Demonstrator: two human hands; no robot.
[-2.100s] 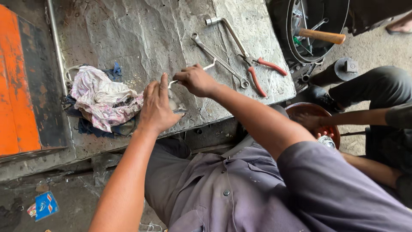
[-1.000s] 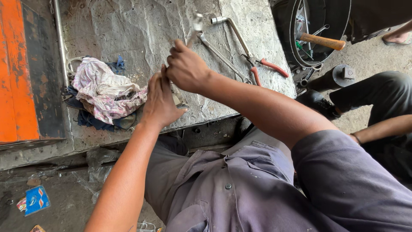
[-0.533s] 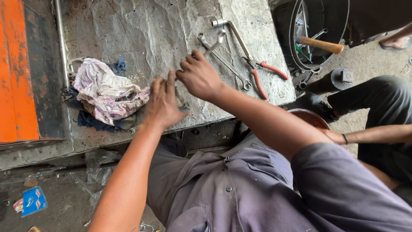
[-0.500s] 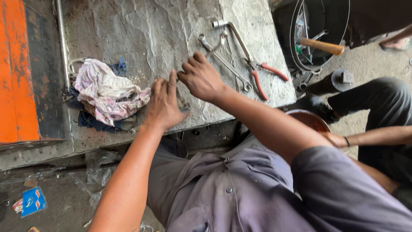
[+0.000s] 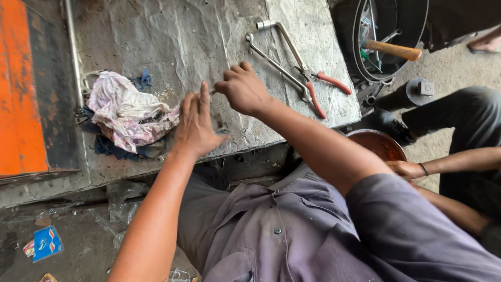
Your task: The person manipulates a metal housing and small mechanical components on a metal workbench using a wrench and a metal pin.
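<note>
Near the table's (image 5: 172,36) front edge, the left hand (image 5: 197,125) presses flat, fingers spread; the right hand (image 5: 242,90) has its fingers curled round a thin metal rod (image 5: 213,92).

Counted: 2 own hands, left (image 5: 195,122) and right (image 5: 242,89). 1 co-worker hand (image 5: 404,169). 1 rag bundle (image 5: 128,112). 1 red-handled pliers (image 5: 321,89). 2 long wrenches (image 5: 276,65). 1 wooden handle (image 5: 394,50). 1 rusty bowl (image 5: 378,143).

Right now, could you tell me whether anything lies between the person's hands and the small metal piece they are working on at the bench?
Nothing visible does: the right hand already grips the thin metal piece, and the left hand lies flat beside it.
</note>
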